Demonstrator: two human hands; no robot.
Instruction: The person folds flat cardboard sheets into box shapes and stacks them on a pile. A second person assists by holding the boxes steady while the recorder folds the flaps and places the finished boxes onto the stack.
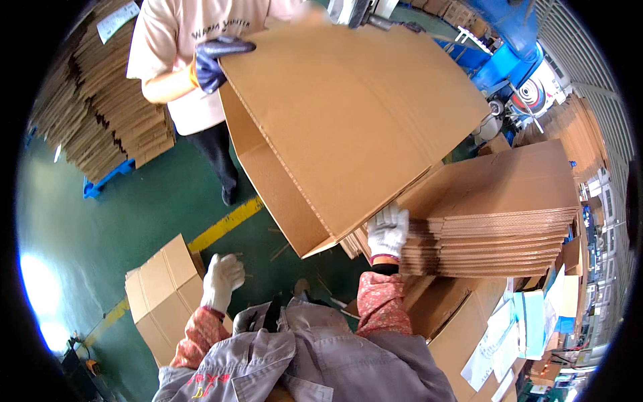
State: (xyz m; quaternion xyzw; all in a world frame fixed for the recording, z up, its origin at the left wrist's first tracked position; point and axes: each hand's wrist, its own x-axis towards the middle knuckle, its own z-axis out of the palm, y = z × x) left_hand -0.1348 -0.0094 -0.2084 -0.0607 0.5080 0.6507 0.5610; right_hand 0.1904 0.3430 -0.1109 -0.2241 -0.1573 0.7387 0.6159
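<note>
A large brown cardboard box (355, 114) hangs tilted in front of me, one open side turned toward the lower left. Across from me, a co-worker's dark-gloved hand (216, 61) holds its upper left corner. My right hand (387, 233), in a white knitted glove, is at the box's lower right edge beside a stack of flat cartons; its fingers bend against the edge, fingertips partly hidden. My left hand (223, 280), also white-gloved, hovers over the floor with nothing in it, fingers loosely curled and apart. Near it lies a folded cardboard piece (164, 291).
Flat cartons (495, 194) are stacked at my right, above papers (495, 342) and a light-blue folder (531, 325). Another tall carton stack (107, 94) stands on a blue pallet (107, 179) at far left. A yellow line (228, 224) crosses the green floor.
</note>
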